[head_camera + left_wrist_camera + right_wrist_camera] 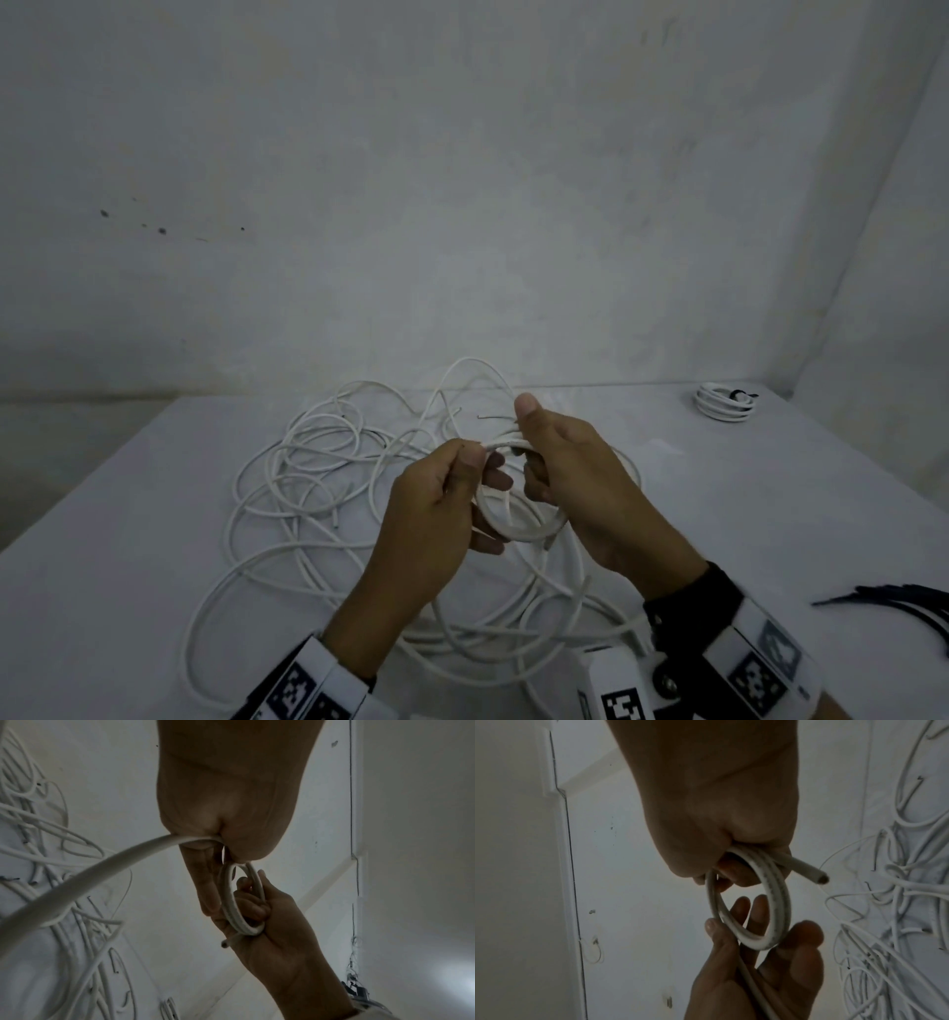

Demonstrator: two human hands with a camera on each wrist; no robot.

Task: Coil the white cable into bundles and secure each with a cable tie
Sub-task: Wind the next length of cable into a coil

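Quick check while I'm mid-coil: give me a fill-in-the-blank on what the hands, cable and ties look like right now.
1. The small coil is gripped by the ____ hand.
2. The left hand pinches the cable with thumb and ____.
3. One tied bundle lies at the table's far ____ corner.
4. The spare cable ties are ____ in colour.

Missing words: right; fingers; right; black

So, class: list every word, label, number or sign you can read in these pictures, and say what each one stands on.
No readable words or numbers in any view.
Wrist bands: black-and-white square code markers, patterns only, no letters.
Coil gripped by the right hand and left hand: faint grey print along the sheath, too blurred to read.
Tied bundle and black cable ties: no marking visible.
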